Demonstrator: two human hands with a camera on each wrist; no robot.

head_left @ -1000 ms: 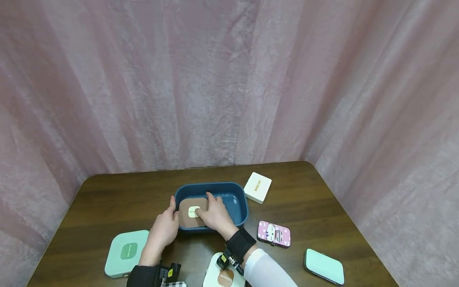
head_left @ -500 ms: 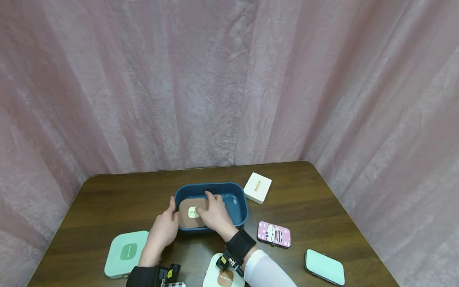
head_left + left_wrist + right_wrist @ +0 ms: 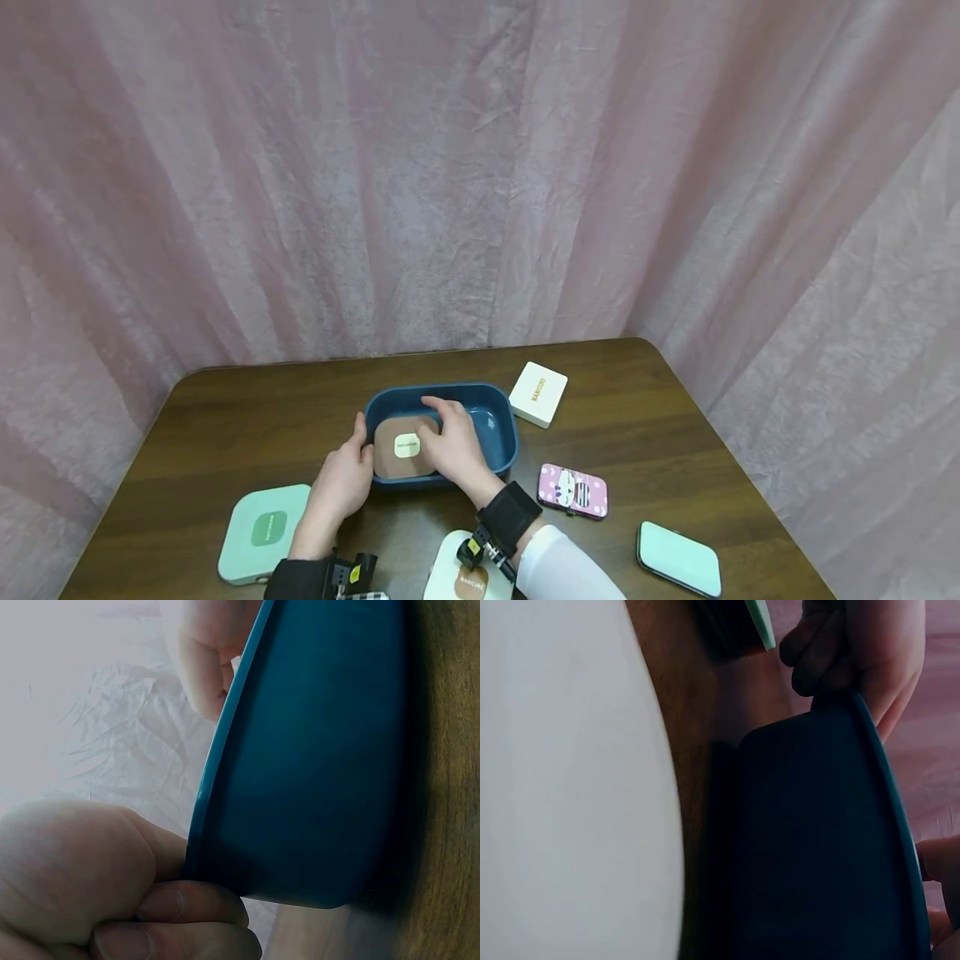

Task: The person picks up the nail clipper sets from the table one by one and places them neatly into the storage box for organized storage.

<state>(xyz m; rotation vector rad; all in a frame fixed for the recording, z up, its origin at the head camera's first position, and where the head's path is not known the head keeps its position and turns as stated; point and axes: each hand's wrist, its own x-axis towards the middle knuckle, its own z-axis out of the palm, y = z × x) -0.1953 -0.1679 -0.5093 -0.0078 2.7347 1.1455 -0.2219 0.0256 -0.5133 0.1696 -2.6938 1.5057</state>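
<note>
A blue rectangular plastic bin (image 3: 493, 421) stands mid-table. A flat brown square case (image 3: 387, 462) with a cream label lies in its left part. My left hand (image 3: 343, 482) grips the bin's left wall; in the left wrist view its thumb and curled fingers (image 3: 191, 901) pinch the corner of the rim. Over the bin, my right hand (image 3: 456, 446) reaches in with index finger and thumb loosely bent, right at the brown case's right edge. From the right wrist the bin's outer wall (image 3: 817, 840) hides most of that hand.
A white case (image 3: 538, 393) lies behind right of the bin, a pink patterned case (image 3: 573, 490) and a mint case (image 3: 678, 558) to the right. Another mint case (image 3: 262, 533) is at left. A pale case with a brown label (image 3: 471, 581) lies under the right wrist.
My right thumb has slid off the cream label to the brown case's right edge, and the fingertips have shifted slightly. My left hand and the bin stay put.
</note>
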